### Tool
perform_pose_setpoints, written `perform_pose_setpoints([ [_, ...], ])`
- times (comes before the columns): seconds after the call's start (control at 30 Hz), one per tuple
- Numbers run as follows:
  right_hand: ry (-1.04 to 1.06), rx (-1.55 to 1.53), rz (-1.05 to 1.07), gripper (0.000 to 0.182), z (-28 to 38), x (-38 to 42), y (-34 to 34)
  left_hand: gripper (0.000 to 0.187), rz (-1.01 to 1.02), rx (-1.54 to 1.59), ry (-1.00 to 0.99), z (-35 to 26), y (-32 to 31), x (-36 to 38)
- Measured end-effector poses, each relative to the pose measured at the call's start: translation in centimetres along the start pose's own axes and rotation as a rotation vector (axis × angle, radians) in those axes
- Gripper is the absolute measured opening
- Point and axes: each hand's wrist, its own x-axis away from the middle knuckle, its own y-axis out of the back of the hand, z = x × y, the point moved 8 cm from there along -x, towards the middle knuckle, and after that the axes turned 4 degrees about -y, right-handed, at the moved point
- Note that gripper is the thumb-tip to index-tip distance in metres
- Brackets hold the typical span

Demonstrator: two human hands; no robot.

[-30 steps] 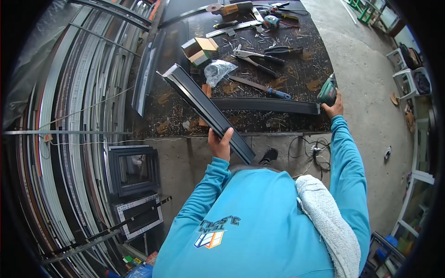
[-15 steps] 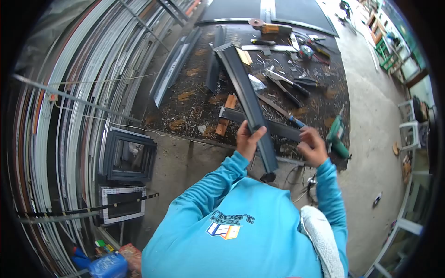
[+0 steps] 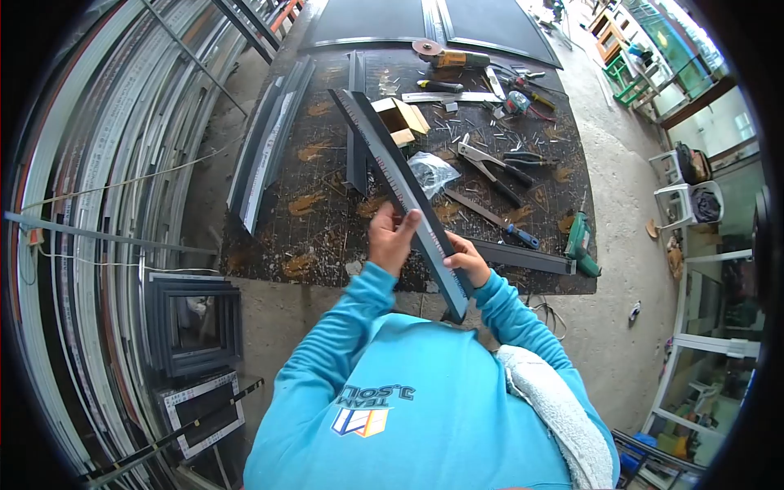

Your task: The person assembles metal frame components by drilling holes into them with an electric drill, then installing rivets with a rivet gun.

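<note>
A dark profile with a printed pale strip point(image 3: 392, 180) is held up at a slant over the near part of the workbench point(image 3: 318, 224). My left hand point(image 3: 394, 237) is closed round its left edge, thumb on the strip. Lower down, my right hand point(image 3: 467, 260) grips the same profile from the right, its thumb also on the strip. Behind my right hand another dark profile point(image 3: 523, 257) lies on the bench, partly covered. A small open box point(image 3: 398, 121) and a clear plastic bag point(image 3: 431, 173) lie just beyond the held profile.
An angle grinder point(image 3: 451, 57), pliers point(image 3: 529, 158), a long-handled cutting tool point(image 3: 494, 167), a file point(image 3: 494, 219) and a green drill point(image 3: 580, 245) lie on the bench. More profiles point(image 3: 265, 155) are at its left. Long stock point(image 3: 114, 163) fills the left side; frames point(image 3: 196, 322) stand below.
The profile has turned so its printed strip shows. My right hand has moved left from beside the profile and taken hold of it. The view has shifted slightly.
</note>
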Motion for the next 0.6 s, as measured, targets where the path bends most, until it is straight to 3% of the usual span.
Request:
perform_pose_setpoints([
  [0.07, -0.095, -0.084, -0.031, 0.064, -0.6, -0.5, -0.6, 0.045, -0.055, -0.410, 0.015, -2.4, 6.5, -3.1],
  [0.13, -0.188, -0.177, -0.040, 0.067, -1.1, -0.9, -2.1, 0.042, -0.150, -0.977, -0.300, -7.1, 14.6, -6.8],
  [0.17, -0.210, -0.155, -0.135, 0.066, -0.7, -0.6, -2.5, 0.047, -0.260, -1.255, -0.330, -8.2, 19.1, -7.9],
  [0.23, -0.203, -0.137, -0.062, 0.063, -0.9, -1.5, -3.2, 0.061, -0.345, -1.767, -0.167, -6.5, 27.9, -10.3],
  [0.33, -0.235, -0.107, -0.084, 0.061, -1.2, -2.2, -4.2, 0.062, -0.176, -1.932, 0.324, -4.5, 32.8, -11.4],
  [0.4, -0.254, -0.109, -0.123, 0.061, -1.1, -2.5, -5.0, 0.053, -0.214, -1.982, 0.208, -2.3, 35.5, -12.8],
  [0.47, -0.271, -0.094, -0.143, 0.061, -1.2, -3.2, -5.0, 0.045, -0.429, -2.019, 0.083, -5.5, 34.7, -12.5],
  [0.57, -0.294, -0.096, -0.212, 0.060, -1.3, -4.2, -4.5, 0.040, -0.361, -1.785, 0.215, -3.2, 37.5, -12.6],
  [0.6, -0.298, -0.110, -0.204, 0.058, -1.4, -4.7, -4.2, 0.029, -0.341, -1.777, 0.100, -3.1, 37.5, -12.7],
])
